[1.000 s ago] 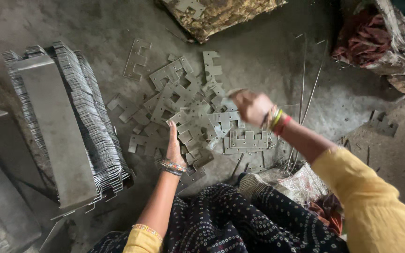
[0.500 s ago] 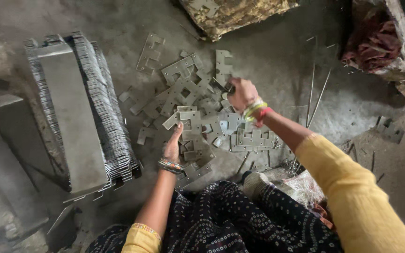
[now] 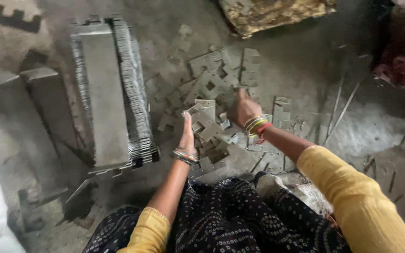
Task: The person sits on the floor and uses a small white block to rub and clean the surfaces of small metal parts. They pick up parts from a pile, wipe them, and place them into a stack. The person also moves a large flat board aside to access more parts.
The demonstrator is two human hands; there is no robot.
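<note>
Stacked block: a tall pack of thin metal laminations (image 3: 113, 93) stood to my left on the floor
Loose pile: flat notched metal stampings (image 3: 212, 79) lay ahead of me
Left hand (image 3: 187, 136): open, palm flat against the gathered stampings (image 3: 207, 126)
Right hand (image 3: 245, 108): curled down on the pile; grip unclear
</note>
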